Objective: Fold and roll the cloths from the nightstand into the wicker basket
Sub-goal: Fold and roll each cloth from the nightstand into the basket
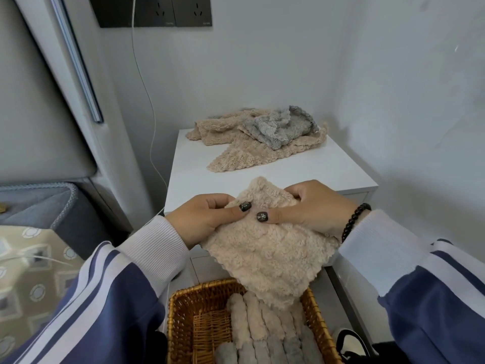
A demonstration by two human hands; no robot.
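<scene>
Hands are close together right now, both pinching the top edge of a fluffy beige cloth [265,248]: left hand [207,219] with thumb on the front, right hand [309,206] doing the same, thumbs nearly touching. The cloth hangs down in front of the nightstand [262,177], its lower corner dangling over the wicker basket [183,319], which already has a row of beige and grey rolls [262,334] packed in.

What I'd worry about: this stuff is thick and floppy, so if the fold gets started in mid-air the edges probably won't line up and the roll ends up lumpy or loose. The trailing corner could also catch the rolls already in there and drag one open.

More left to do too, there's a heap of beige and grey cloths [262,135] still at the back of the nightstand.

Can't tell how many layers are in the held piece, or how many cloths are in that heap. The basket's near end is cut off by the frame.
</scene>
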